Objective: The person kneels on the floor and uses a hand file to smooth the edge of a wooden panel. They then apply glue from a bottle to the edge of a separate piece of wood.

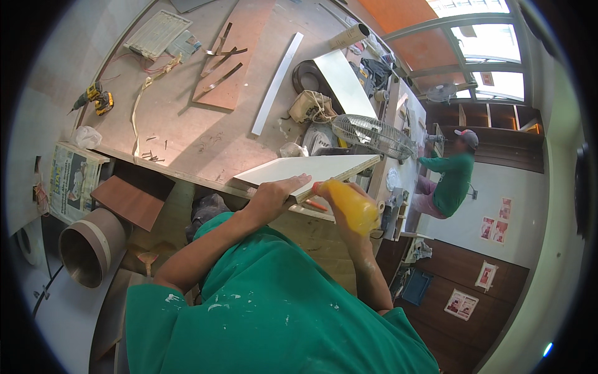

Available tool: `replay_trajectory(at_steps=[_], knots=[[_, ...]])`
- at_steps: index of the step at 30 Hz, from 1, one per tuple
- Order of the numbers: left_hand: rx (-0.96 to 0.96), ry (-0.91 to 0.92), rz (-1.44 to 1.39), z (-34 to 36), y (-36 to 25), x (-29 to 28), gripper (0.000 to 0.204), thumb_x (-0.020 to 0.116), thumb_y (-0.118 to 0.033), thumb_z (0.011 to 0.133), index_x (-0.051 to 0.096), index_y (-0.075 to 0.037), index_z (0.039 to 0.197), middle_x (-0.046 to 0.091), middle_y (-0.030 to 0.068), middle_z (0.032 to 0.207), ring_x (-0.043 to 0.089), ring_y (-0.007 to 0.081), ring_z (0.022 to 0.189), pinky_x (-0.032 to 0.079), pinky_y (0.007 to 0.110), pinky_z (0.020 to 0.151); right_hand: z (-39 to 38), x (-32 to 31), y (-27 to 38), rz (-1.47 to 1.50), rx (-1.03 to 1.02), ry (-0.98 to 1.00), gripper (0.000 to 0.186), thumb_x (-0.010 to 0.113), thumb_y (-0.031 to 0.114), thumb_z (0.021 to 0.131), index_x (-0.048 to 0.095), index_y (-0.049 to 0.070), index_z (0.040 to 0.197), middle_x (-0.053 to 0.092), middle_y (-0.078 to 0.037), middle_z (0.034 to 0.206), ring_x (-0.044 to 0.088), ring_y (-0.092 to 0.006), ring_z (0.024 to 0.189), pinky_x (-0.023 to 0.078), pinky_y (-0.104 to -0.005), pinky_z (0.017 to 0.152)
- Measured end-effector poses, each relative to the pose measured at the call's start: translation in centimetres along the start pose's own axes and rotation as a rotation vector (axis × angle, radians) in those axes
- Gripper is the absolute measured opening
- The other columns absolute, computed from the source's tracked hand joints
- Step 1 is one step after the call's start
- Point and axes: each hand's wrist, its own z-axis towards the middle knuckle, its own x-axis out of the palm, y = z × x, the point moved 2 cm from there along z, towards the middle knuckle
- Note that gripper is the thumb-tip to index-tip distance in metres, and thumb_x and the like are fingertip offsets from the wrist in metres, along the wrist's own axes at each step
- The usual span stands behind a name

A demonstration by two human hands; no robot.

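A white board (305, 167) with a bare plywood-like edge lies at the near edge of the workbench, its right end toward me. My left hand (278, 196) grips its near edge, fingers over the white face. In my right hand (353, 225) is a yellow squeeze bottle (354, 206), tilted so that its red tip points left at the board's edge. The tip is close to my left fingertips; whether it touches the edge I cannot tell. Below the board, an orange-red stick-like thing (317, 204) shows between my hands.
On the workbench (187, 134) are a cordless drill (94, 98), a brown panel (237, 53) with dark strips, a white strip (278, 84) and a caged fan (374, 135). A cardboard-like tube (90, 246) stands lower left. A co-worker in green (455, 181) works at the right.
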Motion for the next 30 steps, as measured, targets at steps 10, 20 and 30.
replay_trajectory(at_steps=[10,20,30], knots=[[0.017,0.001,-0.007,0.0,0.3,0.3,0.060,0.071,0.000,0.086,0.062,-0.009,0.145,0.067,0.0179,0.138,0.066,0.0354,0.125,0.055,0.044,0.105,0.4,-1.0,1.3,-0.010,0.115,-0.036,0.035,0.074,0.005,0.082,0.077,0.001,0.117,0.073,-0.014,0.105,0.071,-0.0253,0.088,0.055,-0.0330,0.078],[-0.002,0.045,-0.011,-0.2,-0.1,0.2,0.062,0.071,-0.002,0.086,0.059,-0.007,0.147,0.064,0.0171,0.143,0.062,0.0335,0.131,0.052,0.044,0.110,-0.5,-0.2,1.0,0.025,0.141,-0.072,0.029,0.073,0.005,0.085,0.077,0.002,0.113,0.072,-0.013,0.097,0.071,-0.0262,0.083,0.055,-0.0329,0.076],[-0.006,0.045,0.016,-0.2,-0.4,0.1,0.068,0.071,0.005,0.082,0.058,-0.007,0.148,0.064,0.0146,0.144,0.063,0.0312,0.130,0.055,0.042,0.108,-0.2,-3.2,1.9,0.115,0.324,-0.140,0.013,0.079,0.015,0.092,0.081,0.005,0.100,0.076,-0.008,0.094,0.070,-0.0196,0.078,0.054,-0.0284,0.074]])
